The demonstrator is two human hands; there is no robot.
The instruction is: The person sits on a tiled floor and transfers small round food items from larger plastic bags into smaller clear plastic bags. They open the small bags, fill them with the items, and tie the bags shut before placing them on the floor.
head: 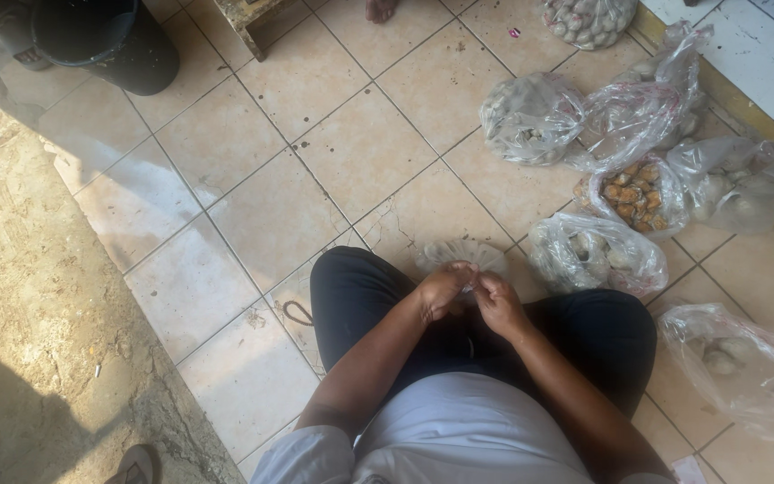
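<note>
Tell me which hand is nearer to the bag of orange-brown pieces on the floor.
Right. The right hand is on the side toward the bag of orange-brown pieces, which lies ahead and to its right; the left hand sits beyond it, farther away.

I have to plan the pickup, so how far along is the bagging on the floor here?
Done, it seems: several filled clear bags lie on the tiled floor to the person's right, though I cannot tell if all are tied. In hand: left hand and right hand meet at the neck of one small clear bag over the knees. What is left cannot be judged; one bag looks only part full.
</note>
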